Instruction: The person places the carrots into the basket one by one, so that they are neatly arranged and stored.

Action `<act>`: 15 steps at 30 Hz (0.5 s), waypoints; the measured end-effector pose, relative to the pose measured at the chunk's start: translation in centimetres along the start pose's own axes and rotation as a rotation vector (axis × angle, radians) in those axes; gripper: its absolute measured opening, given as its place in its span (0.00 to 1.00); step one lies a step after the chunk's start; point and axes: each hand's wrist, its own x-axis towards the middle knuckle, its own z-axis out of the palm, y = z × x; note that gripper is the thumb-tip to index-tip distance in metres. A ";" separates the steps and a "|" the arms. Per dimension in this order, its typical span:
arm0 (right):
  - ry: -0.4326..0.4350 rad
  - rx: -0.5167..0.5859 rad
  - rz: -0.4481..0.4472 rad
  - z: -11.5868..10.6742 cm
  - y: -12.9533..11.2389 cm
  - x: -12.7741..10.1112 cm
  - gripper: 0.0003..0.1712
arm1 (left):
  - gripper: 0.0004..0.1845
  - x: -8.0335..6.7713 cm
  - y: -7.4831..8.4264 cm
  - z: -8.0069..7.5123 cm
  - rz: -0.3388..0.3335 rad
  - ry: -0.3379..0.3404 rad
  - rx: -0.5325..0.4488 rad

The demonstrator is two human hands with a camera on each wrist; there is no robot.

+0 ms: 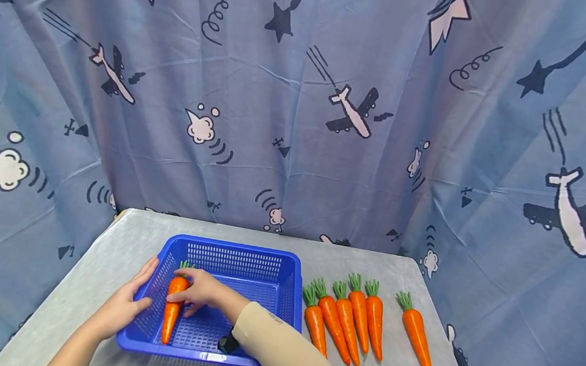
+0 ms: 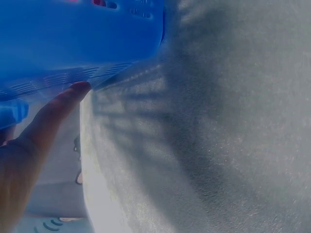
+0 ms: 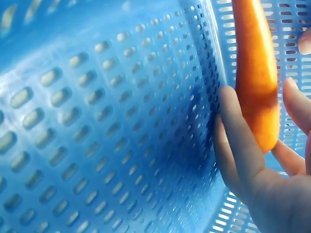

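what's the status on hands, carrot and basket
Right hand grips carrot inside blue basket. Left hand open, steadying basket's left wall. Six more carrots on table, nothing blocking.

orange plastic carrot with green leafy top [image 1: 173,306] [image 3: 255,73] | lies lengthwise on basket floor at left wall, top at 12 o'clock, tip at 6 | blue perforated plastic rectangular basket [image 1: 275,261] [image 2: 82,39] [image 3: 97,121] | upright on table, open side up, at 9 o'clock of centre
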 end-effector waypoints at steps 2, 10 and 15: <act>-0.023 0.030 0.005 -0.3 0.0 -0.1 0.35 | 0.45 0.0 0.0 0.0 -0.002 -0.002 0.002; -0.016 0.016 0.005 -1.9 -0.7 -1.0 0.39 | 0.45 0.1 0.1 0.2 0.011 -0.005 0.002; 0.000 0.003 -0.027 -3.3 -1.2 -1.7 0.38 | 0.45 0.0 -0.1 0.2 0.040 0.008 0.005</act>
